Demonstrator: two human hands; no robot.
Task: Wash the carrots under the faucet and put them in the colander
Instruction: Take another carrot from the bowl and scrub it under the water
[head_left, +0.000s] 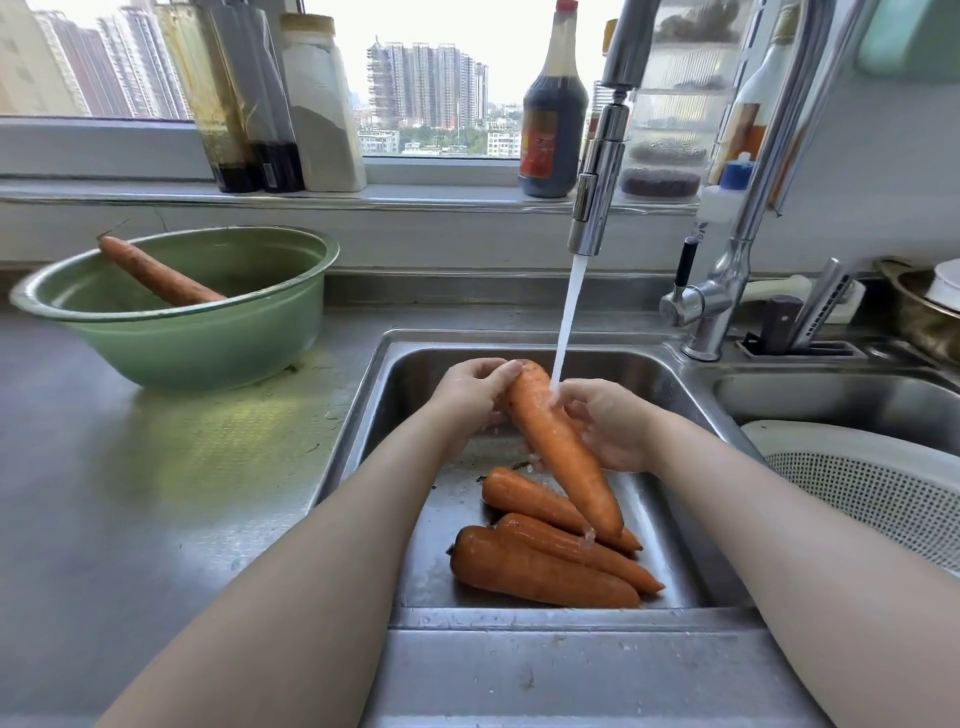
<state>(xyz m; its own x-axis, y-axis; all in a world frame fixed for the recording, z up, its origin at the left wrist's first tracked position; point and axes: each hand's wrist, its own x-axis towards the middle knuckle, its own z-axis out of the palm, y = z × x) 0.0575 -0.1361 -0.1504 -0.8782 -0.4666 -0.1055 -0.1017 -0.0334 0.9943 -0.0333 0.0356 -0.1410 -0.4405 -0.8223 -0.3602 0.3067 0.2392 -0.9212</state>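
Over the left sink basin I hold a big orange carrot, its thick end up and its tip pointing down toward me. My left hand grips the thick end. My right hand wraps the carrot's right side just below, where the water stream from the faucet lands. Three more carrots lie wet on the basin floor. One unwashed carrot leans in a green bowl on the counter at left. The white colander sits in the right basin.
Bottles and jars stand along the window sill behind the sink, among them a dark sauce bottle. The faucet base and lever rise between the basins. A knife block and dishes sit at the back right. Steel counter spreads to the left.
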